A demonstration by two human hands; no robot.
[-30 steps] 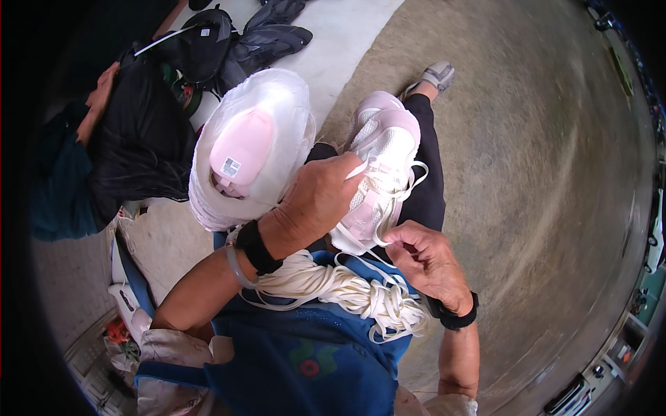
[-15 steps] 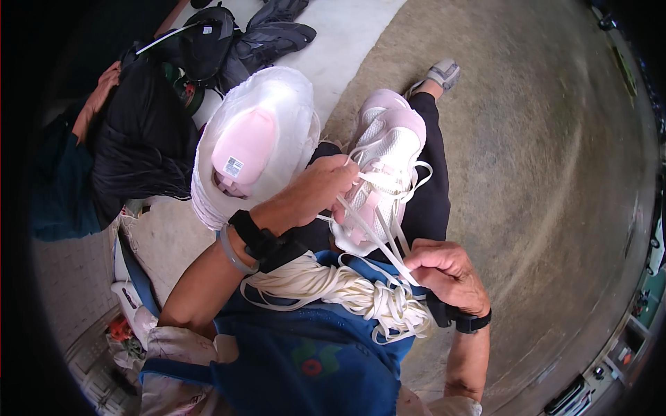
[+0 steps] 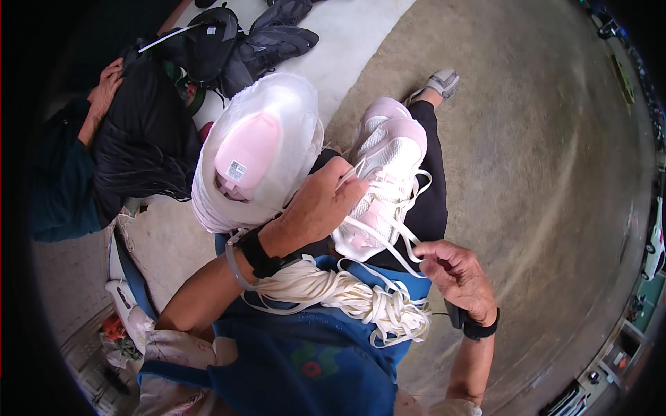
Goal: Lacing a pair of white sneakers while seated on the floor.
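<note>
A white and pink shoe upper point(image 3: 399, 149) lies across my lap, toe end away from me, with loose white shoelace point(image 3: 378, 238) strung through its eyelets. My left hand point(image 3: 320, 201) is closed at its left side, pinching a thin loop of lace between the fingers. To the lower right of the upper, my right hand point(image 3: 459, 277) is curled, thumb and forefinger together at a lace strand; its other fingertips are partly hidden. A tangled bundle of cream-white laces point(image 3: 347, 295) rests on my blue apron point(image 3: 305, 353).
Left of my left hand stands a stack of white and pink shoe uppers point(image 3: 267, 149). Beyond it lie black and grey shoe uppers point(image 3: 257, 52). A co-worker's hand point(image 3: 104, 90) rests on dark cloth at far left. Concrete floor point(image 3: 541, 173) stretches to the right.
My left hand has turned and shifted slightly down, drawing a lace loop up off the upper. My right hand has moved a little to the right, and the strands between the hands hang looser.
</note>
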